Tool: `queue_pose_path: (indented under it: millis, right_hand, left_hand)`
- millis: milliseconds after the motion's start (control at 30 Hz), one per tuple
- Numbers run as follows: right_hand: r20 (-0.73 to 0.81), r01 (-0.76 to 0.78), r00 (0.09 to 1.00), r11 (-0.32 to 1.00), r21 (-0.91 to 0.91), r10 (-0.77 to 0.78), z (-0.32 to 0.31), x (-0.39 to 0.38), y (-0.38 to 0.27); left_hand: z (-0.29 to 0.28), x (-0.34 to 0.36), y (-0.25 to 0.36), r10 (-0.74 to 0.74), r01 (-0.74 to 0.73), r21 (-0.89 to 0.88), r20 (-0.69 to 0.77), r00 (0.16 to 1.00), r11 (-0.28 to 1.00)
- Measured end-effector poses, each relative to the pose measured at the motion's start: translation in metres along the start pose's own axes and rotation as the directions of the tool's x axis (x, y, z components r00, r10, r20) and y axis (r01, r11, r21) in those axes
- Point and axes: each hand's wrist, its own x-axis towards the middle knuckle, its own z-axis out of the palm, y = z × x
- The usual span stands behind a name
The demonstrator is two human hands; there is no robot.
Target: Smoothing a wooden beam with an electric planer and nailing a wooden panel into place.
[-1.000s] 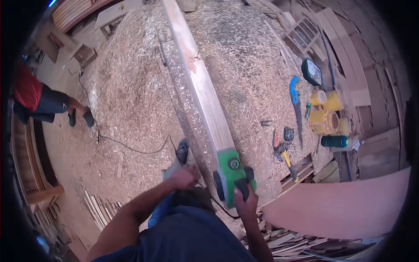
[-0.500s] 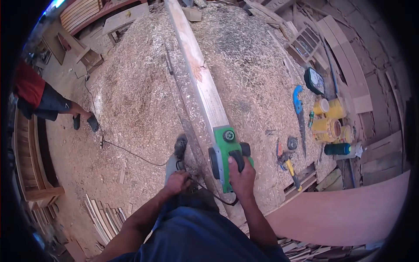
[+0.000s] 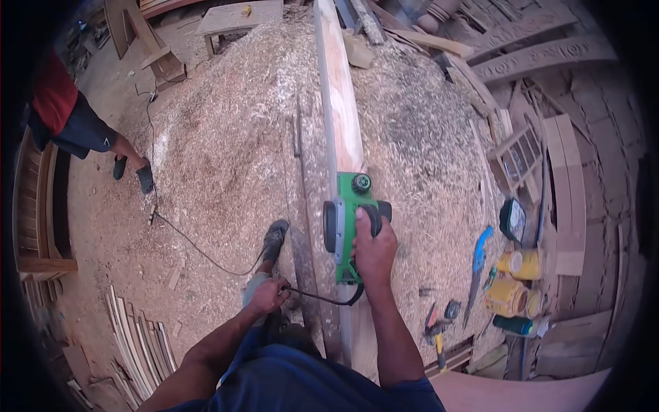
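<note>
My right hand point(image 3: 375, 250) is closed round the black rear handle of a green electric planer point(image 3: 348, 237). The planer rests on a long wooden beam point(image 3: 340, 113) that runs away from me, its top pale and planed with a reddish streak. A black power cord point(image 3: 321, 297) curves from the planer's back end to my left hand point(image 3: 268, 295), whose fingers are wrapped round it beside my knee. Below the left hand's side, my shoe point(image 3: 276, 232) stands among the shavings next to a darker timber point(image 3: 304, 240).
Shavings cover the ground. At right lie a blue-handled handsaw point(image 3: 482, 250), yellow tubs point(image 3: 506, 295), a dark green bottle point(image 3: 513, 324) and a hammer point(image 3: 439, 343). Another person point(image 3: 79, 113) stands at left, near the trailing cord point(image 3: 199, 248). A low table point(image 3: 240, 17) stands at the back.
The planer has advanced along the beam, away from me, with my right hand on it. My left hand still holds the cord. The whole view has shifted and turned somewhat.
</note>
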Motion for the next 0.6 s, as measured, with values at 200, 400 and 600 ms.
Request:
queue_pose_path:
  millis: [200,400,600]
  right_hand:
    - [0.047,0.011,0.999,1.000,-0.005,-0.011,0.057,0.133,-0.072]
    - [0.063,0.082,0.995,0.996,-0.032,-0.080,0.115,0.252,-0.130]
    - [0.071,0.069,0.995,0.997,-0.020,-0.067,0.165,0.350,-0.176]
  left_hand:
    - [-0.057,0.061,0.010,-0.046,0.036,-0.112,-0.083,0.995,0.993]
    - [-0.099,0.127,-0.003,-0.049,-0.027,-0.232,-0.316,0.947,0.972]
    - [-0.170,0.193,0.021,-0.097,0.034,-0.164,-0.391,0.915,0.986]
